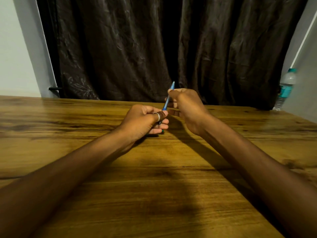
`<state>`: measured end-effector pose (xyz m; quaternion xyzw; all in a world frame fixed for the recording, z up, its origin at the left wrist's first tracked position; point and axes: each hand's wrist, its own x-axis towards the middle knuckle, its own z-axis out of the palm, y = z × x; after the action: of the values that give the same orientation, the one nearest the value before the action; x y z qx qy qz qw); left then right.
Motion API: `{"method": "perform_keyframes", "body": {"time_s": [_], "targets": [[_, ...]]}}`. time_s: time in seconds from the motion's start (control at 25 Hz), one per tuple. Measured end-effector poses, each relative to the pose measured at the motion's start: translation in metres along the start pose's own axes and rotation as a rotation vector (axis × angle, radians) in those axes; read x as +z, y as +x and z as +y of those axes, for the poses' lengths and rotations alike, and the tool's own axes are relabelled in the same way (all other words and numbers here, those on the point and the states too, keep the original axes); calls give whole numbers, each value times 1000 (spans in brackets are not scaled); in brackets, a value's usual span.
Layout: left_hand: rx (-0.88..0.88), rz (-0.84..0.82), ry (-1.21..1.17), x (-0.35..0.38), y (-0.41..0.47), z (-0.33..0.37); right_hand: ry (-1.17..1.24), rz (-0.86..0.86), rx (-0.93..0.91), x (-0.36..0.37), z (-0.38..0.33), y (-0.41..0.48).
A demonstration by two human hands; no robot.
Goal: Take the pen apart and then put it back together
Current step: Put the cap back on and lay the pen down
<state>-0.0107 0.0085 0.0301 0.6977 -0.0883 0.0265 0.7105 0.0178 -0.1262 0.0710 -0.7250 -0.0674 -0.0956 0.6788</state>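
A slim blue pen (166,103) slants up and away above the wooden table (85,152), its far end poking out past my right hand. My right hand (187,109) pinches the upper barrel between thumb and fingers. My left hand (144,121), with a ring on the thumb, is closed around the pen's lower end, where a dark tip shows between the fingers. Both hands hover just above the table's middle. The section of pen inside each fist is hidden, so I cannot tell whether the barrel is in one piece.
A dark brown curtain (154,48) hangs behind the table's far edge. A clear water bottle (285,88) with a teal cap and label stands at the far right by the wall. A small black bracket (54,88) juts out at the far left.
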Motion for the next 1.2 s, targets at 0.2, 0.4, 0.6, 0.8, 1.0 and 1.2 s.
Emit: {"method": "perform_keyframes", "body": {"time_s": [0.2,0.4,0.6,0.8,1.0,1.2], "targets": [[-1,19,103,0,3,0,-9,-38,-27,-2,2,-2],[78,135,478,-17,9,8,-54,-17,3,-8,2,0],[80,43,948,-33,8,4,-148,1,56,-13,8,4],[49,11,955,-24,8,-4,-465,-31,44,-22,12,11],[-94,58,685,-15,10,-11,-707,-179,175,-23,14,9],[-55,5,729,-22,13,-7,-802,-223,215,-18,14,3]]}}
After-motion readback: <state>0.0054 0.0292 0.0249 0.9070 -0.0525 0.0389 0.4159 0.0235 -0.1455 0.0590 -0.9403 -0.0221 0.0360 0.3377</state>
